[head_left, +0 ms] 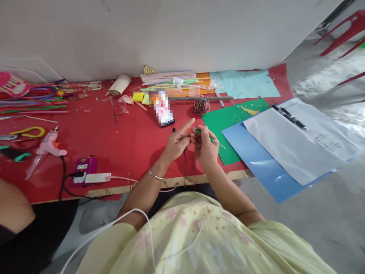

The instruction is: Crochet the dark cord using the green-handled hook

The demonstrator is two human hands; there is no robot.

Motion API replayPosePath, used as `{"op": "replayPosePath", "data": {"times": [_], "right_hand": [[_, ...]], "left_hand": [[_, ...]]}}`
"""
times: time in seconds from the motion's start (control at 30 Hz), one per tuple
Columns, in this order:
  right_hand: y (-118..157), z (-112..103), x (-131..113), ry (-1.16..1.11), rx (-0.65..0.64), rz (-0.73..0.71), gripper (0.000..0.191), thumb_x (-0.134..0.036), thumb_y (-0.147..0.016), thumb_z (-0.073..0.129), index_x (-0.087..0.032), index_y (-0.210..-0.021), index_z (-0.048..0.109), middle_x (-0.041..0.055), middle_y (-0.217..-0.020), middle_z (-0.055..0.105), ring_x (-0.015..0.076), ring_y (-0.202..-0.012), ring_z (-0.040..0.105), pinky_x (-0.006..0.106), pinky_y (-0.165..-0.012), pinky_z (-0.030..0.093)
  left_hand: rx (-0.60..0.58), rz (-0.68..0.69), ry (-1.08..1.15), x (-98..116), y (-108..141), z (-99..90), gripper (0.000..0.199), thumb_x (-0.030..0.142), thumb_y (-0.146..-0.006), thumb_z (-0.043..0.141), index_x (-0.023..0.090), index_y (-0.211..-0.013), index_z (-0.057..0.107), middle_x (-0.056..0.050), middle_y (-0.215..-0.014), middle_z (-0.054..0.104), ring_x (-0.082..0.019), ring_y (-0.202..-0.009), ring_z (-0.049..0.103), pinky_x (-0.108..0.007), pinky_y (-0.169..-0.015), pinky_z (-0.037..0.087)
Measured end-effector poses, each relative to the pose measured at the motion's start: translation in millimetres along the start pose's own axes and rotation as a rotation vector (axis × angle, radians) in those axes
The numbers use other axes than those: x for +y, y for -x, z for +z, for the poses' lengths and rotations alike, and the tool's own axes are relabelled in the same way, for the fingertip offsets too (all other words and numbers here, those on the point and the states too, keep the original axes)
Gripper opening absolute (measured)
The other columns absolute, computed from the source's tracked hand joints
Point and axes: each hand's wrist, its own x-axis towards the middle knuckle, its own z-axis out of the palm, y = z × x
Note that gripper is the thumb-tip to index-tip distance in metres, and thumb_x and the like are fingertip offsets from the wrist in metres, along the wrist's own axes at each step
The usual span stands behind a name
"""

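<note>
Above the red tabletop [131, 148], my left hand [177, 141] has its fingers closed on dark yarn [185, 165], the index finger stretched forward. Right beside it, my right hand [205, 148] grips a crochet hook [211, 139] with a green handle, its thin metal end sticking out to the right. The two hands' fingertips nearly meet, so any stitches between them are hidden. Yarn tails hang toward the table's front edge. A multicoloured yarn ball [201, 106] lies just beyond my hands, a strand running from it to my fingers.
A phone [162, 108] lies behind my left hand. Green foam sheet [239, 125], a blue folder [256, 163] with papers and pens are on the right. Leftward are a glue gun [49, 144], a purple power socket [85, 169], scissors [31, 132] and pipe cleaners [37, 102]. Another person's limb [14, 205] shows lower left.
</note>
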Motion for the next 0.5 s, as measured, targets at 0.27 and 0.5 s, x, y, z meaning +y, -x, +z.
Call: {"op": "replayPosePath", "data": {"times": [0.27,0.5], "right_hand": [[1.8,2.3,9.2,-0.045,-0.018,0.068,0.042,-0.067,-0.083,0.075,-0.030,-0.102,0.072,-0.0028,-0.097,0.083,0.0099,-0.085,0.079,0.014,-0.066,0.062],[-2.0,-13.8,-4.3,0.093,-0.126,-0.071,0.034,-0.054,-0.081,0.085,-0.028,-0.101,0.077,-0.0016,-0.086,0.083,0.0131,-0.074,0.078,0.021,-0.065,0.063]], "left_hand": [[0.090,-0.128,0.361,25.2,2.7,7.6,0.086,0.017,-0.082,0.063,0.025,-0.165,0.040,0.008,-0.054,0.053,-0.007,-0.045,0.040,-0.018,-0.047,0.031],[-0.031,-0.303,0.541,32.5,-0.1,-9.6,0.093,0.013,-0.077,0.059,0.025,-0.167,0.034,0.010,-0.051,0.047,-0.007,-0.039,0.036,-0.017,-0.043,0.030]]}}
